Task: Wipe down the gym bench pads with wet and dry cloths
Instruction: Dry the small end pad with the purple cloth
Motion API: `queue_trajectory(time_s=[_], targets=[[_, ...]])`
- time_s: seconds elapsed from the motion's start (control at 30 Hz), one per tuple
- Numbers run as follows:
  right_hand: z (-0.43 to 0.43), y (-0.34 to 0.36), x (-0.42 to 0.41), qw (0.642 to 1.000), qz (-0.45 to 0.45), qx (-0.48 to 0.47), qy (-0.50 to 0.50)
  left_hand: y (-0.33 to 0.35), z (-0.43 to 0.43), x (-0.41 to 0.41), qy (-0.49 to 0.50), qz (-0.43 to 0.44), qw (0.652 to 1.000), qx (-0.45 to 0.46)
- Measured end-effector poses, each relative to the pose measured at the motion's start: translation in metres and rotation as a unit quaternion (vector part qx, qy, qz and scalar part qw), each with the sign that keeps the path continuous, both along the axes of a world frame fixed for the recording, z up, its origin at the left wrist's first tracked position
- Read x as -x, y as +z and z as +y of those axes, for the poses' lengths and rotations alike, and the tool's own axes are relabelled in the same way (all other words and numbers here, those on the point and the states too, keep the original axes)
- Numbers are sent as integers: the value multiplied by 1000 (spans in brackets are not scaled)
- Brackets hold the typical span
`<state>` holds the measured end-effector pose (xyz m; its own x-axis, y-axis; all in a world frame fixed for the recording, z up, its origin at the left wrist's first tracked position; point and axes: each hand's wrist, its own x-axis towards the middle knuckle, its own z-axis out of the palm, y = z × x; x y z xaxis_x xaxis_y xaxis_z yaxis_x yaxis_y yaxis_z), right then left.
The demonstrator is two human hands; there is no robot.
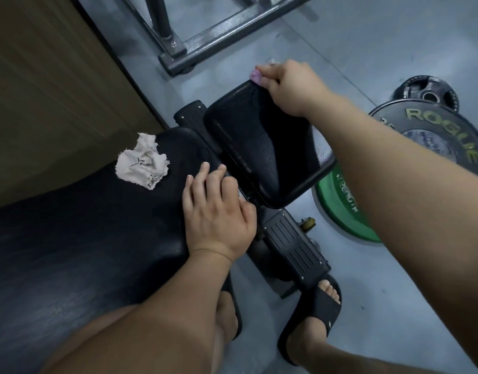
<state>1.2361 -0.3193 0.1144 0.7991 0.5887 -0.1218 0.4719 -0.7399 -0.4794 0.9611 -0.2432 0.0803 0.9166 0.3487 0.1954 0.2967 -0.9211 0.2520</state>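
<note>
At the far corner of the small black seat pad [248,139], the person's right hand [291,87] grips a bunched purple cloth [256,76] and holds it against the pad's edge, with only a small fold of the fabric showing past the fingers. This pad sits tilted, its far end higher than its near end. Just beside it, across a narrow gap, lies the long black back pad [97,225], which runs off towards the lower left. The left hand [219,211] rests flat on that pad's end, fingers relaxed and nearly straight, their tips reaching the gap between the two pads; it holds nothing. A crumpled beige cloth [142,164] with frayed edges lies loose on the back pad, near the left hand but not touching it. Below the pads, the bench's black ribbed base [294,244] stands on the grey floor [394,292]. A foot in a black slide sandal [321,306] is planted beside it. To the right, a green weight plate [343,209] lies on the floor, partly under a black plate marked ROGUE [434,136]. A grey steel frame [205,41] stands beyond the bench, and a brown wooden panel [43,90] fills the left side.
</note>
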Motion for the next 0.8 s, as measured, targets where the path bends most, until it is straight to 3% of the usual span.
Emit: queue_trajectory(time_s=[0.27, 0.4, 0.67, 0.8], targets=[[-100, -15, 77, 987, -160, 9, -9, 1, 0, 0, 3, 3, 1000, 8], [-92, -8, 84, 975, -221, 28, -2, 1, 0, 0, 4, 3, 1000, 9], [14, -34, 20, 980, -194, 6, 52, 0, 0, 0, 1, 0, 1000, 4], [8, -42, 17, 986, -151, -13, 68, 0, 0, 1, 1, -4, 1000, 2]])
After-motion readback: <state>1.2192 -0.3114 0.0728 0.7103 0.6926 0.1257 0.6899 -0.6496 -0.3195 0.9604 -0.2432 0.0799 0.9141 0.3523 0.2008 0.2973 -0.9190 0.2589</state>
